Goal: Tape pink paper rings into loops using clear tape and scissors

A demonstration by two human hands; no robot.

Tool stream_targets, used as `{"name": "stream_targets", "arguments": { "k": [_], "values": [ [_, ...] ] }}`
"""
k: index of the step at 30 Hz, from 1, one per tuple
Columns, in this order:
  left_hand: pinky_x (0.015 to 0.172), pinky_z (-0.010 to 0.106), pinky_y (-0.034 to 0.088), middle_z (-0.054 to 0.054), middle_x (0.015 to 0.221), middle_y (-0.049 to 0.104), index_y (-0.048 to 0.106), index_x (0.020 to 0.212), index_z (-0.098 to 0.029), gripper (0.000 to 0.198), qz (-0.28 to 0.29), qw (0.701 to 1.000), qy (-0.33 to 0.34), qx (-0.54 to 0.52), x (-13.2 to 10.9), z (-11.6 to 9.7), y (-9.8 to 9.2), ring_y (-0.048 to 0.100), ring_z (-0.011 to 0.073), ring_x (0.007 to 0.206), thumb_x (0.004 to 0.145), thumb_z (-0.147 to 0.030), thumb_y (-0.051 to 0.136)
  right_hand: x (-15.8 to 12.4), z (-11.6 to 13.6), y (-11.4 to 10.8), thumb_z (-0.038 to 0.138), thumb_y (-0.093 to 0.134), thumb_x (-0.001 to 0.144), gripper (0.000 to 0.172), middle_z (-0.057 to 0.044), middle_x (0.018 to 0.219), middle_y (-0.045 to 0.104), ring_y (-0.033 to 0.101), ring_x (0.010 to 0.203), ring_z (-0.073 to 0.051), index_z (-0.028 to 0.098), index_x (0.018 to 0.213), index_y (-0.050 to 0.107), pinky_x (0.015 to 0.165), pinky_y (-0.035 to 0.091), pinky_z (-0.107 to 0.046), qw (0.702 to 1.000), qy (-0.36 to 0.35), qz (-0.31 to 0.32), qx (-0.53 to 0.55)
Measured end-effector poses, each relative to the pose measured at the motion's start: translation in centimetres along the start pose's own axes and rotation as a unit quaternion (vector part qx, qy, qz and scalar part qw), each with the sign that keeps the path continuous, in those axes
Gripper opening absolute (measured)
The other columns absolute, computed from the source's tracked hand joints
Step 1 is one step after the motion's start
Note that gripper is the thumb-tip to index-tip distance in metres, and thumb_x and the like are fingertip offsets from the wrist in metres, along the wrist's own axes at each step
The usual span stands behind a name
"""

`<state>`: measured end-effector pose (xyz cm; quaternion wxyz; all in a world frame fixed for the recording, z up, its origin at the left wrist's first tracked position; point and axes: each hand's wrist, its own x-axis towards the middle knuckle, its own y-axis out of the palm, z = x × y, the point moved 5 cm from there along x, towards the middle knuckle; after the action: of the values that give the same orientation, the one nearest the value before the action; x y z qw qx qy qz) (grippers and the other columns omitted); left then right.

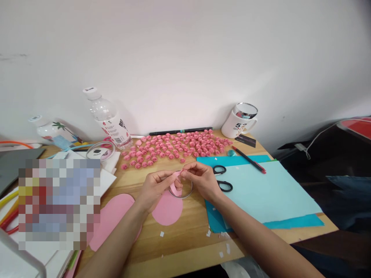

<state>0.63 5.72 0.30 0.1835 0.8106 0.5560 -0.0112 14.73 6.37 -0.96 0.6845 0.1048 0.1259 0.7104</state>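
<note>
Near the middle of the table, my left hand point(153, 189) and my right hand point(204, 179) meet at the fingertips, both pinching a small curled strip of pink paper point(175, 189). Just below the fingers is a thin ring point(189, 194), whose kind I cannot make out. Under the hands lies a round piece of pink paper point(167, 210). Longer rounded pink paper point(111, 218) is partly covered by my left forearm. Beside my right hand are black-handled scissors point(225, 186), their blades hidden. Behind the hands spread many small rolled pink paper roses point(171, 148).
At the back stand a clear bottle point(111, 123) and a white mug point(233, 123). Light blue paper point(266, 193) lies over darker blue sheets on the right, with a pen point(249, 159) on top. Papers point(108, 173) pile up at left. White scraps point(222, 234) dot the front.
</note>
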Motion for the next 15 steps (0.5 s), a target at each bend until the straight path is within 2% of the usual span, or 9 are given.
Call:
{"name": "stream_targets", "arguments": {
  "k": [5,10,15],
  "values": [
    [0.072,0.028,0.046,0.006,0.070,0.068,0.069,0.069,-0.012,0.020,0.004,1.000,0.021,-0.014,0.10,-0.07,-0.18,0.061,0.0153,0.071,0.078,-0.028,0.062,-0.01,-0.21,-0.03,0.031,0.073,0.067,0.017,-0.002,0.073,0.070,0.063,0.067,-0.014,0.019,0.080,0.068,0.070,0.050,-0.029,1.000,0.001,0.007,0.001],
    [0.071,0.027,0.046,0.006,0.075,0.069,0.071,0.082,-0.012,0.019,0.006,0.999,0.014,-0.033,0.14,0.10,-0.21,0.061,0.0148,0.070,0.078,-0.028,0.062,0.00,-0.13,-0.11,0.030,0.071,0.070,0.016,-0.002,0.076,0.070,0.064,0.069,-0.014,0.020,0.081,0.069,0.071,0.050,-0.028,1.000,0.000,0.007,0.007],
    [0.068,0.025,0.045,0.005,0.071,0.067,0.070,0.091,-0.013,0.020,0.005,0.999,0.013,-0.052,0.18,0.07,-0.06,0.060,0.0131,0.069,0.079,-0.027,0.062,0.02,0.20,0.00,0.028,0.073,0.067,0.015,0.000,0.069,0.067,0.061,0.062,-0.012,0.019,0.076,0.066,0.065,0.049,-0.026,1.000,-0.014,0.009,0.007]
  ]
}}
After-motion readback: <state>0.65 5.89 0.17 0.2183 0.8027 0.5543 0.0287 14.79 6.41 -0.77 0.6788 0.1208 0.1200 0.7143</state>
